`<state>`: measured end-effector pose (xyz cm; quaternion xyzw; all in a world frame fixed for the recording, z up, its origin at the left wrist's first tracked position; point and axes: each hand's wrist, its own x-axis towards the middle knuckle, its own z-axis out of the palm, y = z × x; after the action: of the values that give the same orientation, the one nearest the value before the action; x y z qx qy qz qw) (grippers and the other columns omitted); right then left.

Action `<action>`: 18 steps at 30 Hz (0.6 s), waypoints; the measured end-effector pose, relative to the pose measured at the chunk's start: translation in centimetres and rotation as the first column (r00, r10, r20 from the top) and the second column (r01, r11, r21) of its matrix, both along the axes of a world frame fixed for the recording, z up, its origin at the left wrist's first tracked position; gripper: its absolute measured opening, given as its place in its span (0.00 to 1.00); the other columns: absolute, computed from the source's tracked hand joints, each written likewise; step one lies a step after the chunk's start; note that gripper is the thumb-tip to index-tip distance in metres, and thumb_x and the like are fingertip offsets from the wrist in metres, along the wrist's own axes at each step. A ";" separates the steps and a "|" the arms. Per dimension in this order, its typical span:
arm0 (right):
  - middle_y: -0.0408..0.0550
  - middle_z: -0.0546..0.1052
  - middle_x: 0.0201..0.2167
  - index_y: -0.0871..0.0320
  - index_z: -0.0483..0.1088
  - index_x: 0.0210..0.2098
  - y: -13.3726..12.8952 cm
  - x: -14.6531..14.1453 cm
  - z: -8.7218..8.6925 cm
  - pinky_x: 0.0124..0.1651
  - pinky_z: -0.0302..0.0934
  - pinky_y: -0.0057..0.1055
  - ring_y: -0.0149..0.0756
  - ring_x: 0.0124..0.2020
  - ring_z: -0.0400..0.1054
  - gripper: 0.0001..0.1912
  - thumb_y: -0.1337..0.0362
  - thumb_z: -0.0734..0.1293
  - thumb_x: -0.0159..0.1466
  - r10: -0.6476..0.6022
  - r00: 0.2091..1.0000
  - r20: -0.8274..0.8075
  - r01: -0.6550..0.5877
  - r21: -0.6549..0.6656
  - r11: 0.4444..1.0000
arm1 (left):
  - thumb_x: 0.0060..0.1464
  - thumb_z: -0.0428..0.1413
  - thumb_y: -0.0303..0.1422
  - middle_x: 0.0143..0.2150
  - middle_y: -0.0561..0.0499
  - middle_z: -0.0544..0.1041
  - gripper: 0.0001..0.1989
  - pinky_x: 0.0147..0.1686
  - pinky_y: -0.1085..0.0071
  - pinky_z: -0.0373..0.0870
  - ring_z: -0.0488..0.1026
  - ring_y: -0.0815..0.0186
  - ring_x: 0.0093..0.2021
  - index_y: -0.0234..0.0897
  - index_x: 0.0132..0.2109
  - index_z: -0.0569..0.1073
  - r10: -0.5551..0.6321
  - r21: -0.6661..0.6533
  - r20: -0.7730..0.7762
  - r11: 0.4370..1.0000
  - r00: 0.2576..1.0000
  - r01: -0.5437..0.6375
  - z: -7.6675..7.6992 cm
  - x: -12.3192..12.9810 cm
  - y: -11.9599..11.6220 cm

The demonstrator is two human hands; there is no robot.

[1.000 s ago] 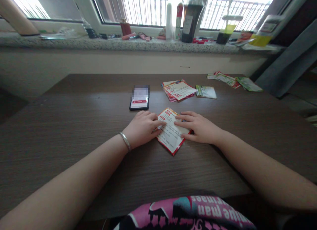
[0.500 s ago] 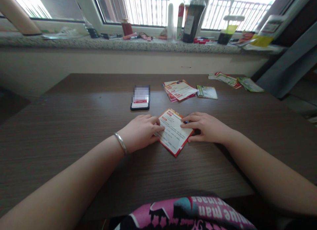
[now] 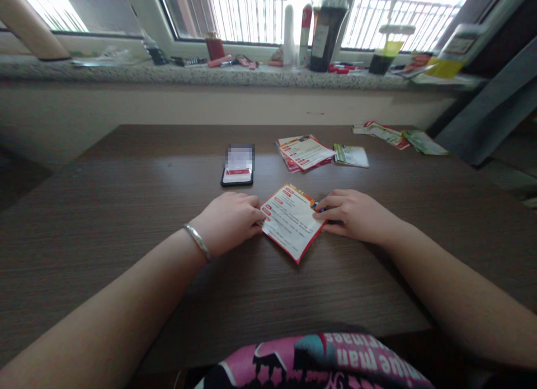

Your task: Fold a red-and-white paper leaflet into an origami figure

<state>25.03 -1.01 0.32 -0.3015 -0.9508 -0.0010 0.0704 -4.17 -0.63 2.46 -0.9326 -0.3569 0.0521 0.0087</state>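
A square printed card [image 3: 291, 224] with a red border and lines of text lies on the table in front of me, one corner pointing toward me. My left hand [image 3: 232, 221], with a silver bangle at its wrist, pinches the card's left corner between thumb and fingers. At the opposite corner my right hand [image 3: 352, 214] has its fingertips on top and its thumb at the edge, so the card is held from both sides. The undersides of the thumbs are partly hidden.
Beyond the card lie a phone [image 3: 238, 171], a stack of similar printed cards [image 3: 304, 153] and a small green-and-white packet [image 3: 351, 156]. More colourful slips [image 3: 388, 134] rest at the back right. Bottles [image 3: 327, 37] and small items line the windowsill [image 3: 138, 71].
Both hands have drawn outward, from lying over the card's face to its left and right corners. More of the printed text shows, and the card looks slightly bowed.
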 end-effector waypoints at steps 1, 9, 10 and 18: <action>0.50 0.78 0.45 0.51 0.78 0.43 -0.1 0.0 0.0 0.47 0.63 0.41 0.43 0.44 0.70 0.13 0.56 0.63 0.66 -0.004 1.000 -0.009 0.004 0.001 1.000 | 0.57 0.56 0.36 0.38 0.49 0.76 0.08 0.39 0.66 0.67 0.74 0.62 0.38 0.45 0.40 0.80 -0.003 0.003 0.002 1.000 1.000 0.003 0.0 0.0 0.1; 0.48 0.79 0.37 0.51 0.78 0.40 -0.4 0.0 -0.1 0.39 0.62 0.36 0.40 0.38 0.71 0.12 0.63 0.61 0.66 -0.057 0.996 0.061 0.054 0.048 0.997 | 0.57 0.55 0.36 0.35 0.49 0.76 0.09 0.36 0.68 0.67 0.73 0.63 0.36 0.43 0.36 0.80 0.018 0.012 -0.009 1.000 1.000 -0.018 -0.1 -0.4 0.1; 0.48 0.79 0.37 0.51 0.78 0.40 -0.4 0.0 -0.1 0.39 0.62 0.35 0.39 0.38 0.71 0.13 0.63 0.61 0.66 -0.072 0.995 0.068 0.068 0.050 0.996 | 0.56 0.55 0.36 0.35 0.49 0.76 0.08 0.35 0.68 0.67 0.73 0.63 0.35 0.43 0.37 0.80 0.024 0.015 -0.011 1.000 1.000 -0.024 -0.1 -0.4 0.1; 0.44 0.78 0.38 0.49 0.78 0.40 -0.1 0.5 -0.6 0.37 0.63 0.32 0.36 0.39 0.72 0.12 0.61 0.62 0.65 -0.203 0.978 -0.053 0.196 -0.108 0.975 | 0.58 0.53 0.37 0.35 0.50 0.75 0.11 0.33 0.69 0.66 0.73 0.64 0.35 0.44 0.35 0.80 0.059 0.041 -0.027 0.998 0.998 -0.058 -0.5 -0.4 0.5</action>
<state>25.57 -1.12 -0.30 -0.3986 -0.9118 0.0503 0.0847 -4.58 -0.14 1.98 -0.9206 -0.3848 0.0585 0.0308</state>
